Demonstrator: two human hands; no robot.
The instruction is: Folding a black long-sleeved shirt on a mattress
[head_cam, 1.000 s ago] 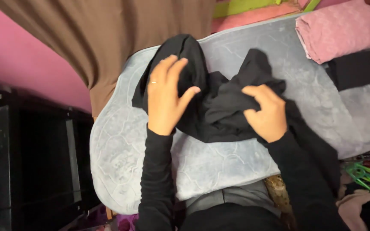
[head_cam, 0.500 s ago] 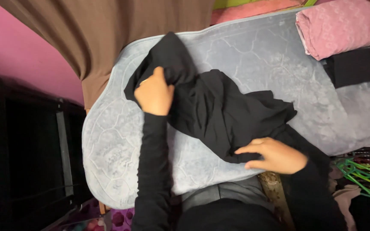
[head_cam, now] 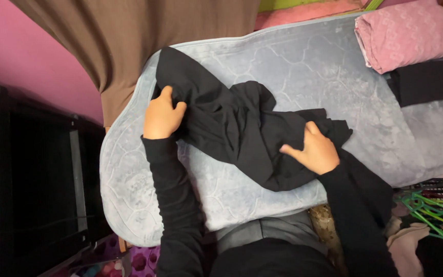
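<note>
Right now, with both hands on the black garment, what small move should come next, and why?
Probably draw the hands apart to spread it flat. The left hand grips one bunched end of the black garment, the right hand presses the other, and the cloth between lies twisted and wrinkled on the grey padded mat.

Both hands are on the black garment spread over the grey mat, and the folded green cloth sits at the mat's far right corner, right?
Not quite: the folded cloth is pink, not green, as the head view shows. The rest holds: left hand and right hand are on the black garment over the grey mat.
</note>
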